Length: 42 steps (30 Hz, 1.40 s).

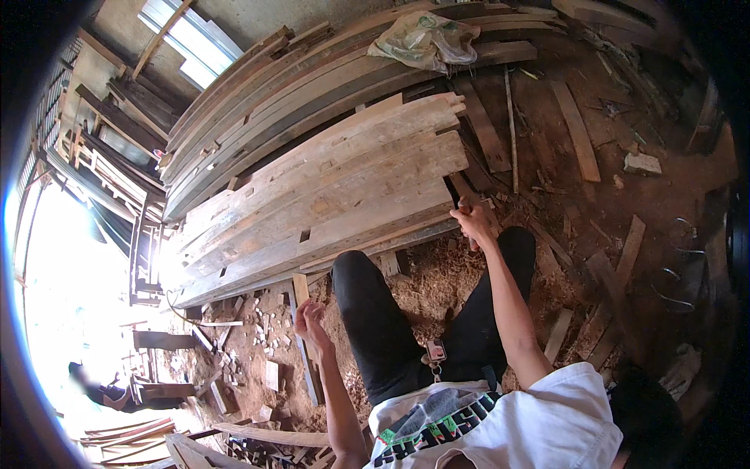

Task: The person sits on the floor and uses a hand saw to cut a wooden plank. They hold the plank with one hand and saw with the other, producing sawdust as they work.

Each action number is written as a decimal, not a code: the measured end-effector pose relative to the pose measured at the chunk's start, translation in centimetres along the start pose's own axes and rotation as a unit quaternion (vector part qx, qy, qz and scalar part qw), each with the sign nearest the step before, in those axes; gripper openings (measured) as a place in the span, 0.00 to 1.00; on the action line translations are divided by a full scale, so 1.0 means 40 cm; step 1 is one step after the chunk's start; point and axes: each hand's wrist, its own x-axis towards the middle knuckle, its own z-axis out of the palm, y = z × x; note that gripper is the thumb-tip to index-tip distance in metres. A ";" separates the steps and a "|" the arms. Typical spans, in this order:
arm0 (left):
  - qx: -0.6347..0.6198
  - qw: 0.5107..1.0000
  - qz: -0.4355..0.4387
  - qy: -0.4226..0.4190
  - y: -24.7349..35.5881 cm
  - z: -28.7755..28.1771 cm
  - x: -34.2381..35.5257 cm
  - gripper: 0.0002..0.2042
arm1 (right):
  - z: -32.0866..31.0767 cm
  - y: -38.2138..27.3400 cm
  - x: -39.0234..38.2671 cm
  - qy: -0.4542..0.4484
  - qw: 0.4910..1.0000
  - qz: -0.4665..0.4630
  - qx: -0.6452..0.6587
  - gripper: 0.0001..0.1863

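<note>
A stack of weathered planks with cut slots (336,187) lies in front of me, its near ends at the right. My right hand (472,224) is closed on a hand tool, partly hidden by my fingers, beside the planks' right ends. At the lower left, my left hand (312,320) is raised with loosely bent fingers apart and holds nothing that I can see. Just behind it, an upright pale wooden piece (301,286) leans beside the stack. My legs (367,313) are bent on either side of the shavings.
Long boards (297,86) are piled behind, a plastic sack (422,37) on them. Loose offcuts (272,375) and shavings (422,293) cover the ground. A person (105,395) is at the lower left by a bright opening. Loose boards (574,129) lie at the right.
</note>
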 end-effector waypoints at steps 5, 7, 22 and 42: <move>-0.019 1.000 0.018 0.006 0.056 0.043 -0.001 0.11 | -0.001 0.014 0.026 -0.030 0.999 0.016 0.028 0.23; -0.022 1.000 0.021 -0.001 0.074 0.068 0.000 0.11 | -0.008 0.018 0.031 -0.053 0.998 0.028 0.023 0.23; 0.059 0.967 0.216 -0.122 0.315 0.170 0.144 0.12 | -0.103 -0.026 -0.038 -0.085 0.982 0.038 0.165 0.12; -0.022 0.983 -0.090 -0.160 -0.076 0.059 0.170 0.10 | -0.034 -0.066 -0.002 -0.100 0.985 0.066 0.125 0.15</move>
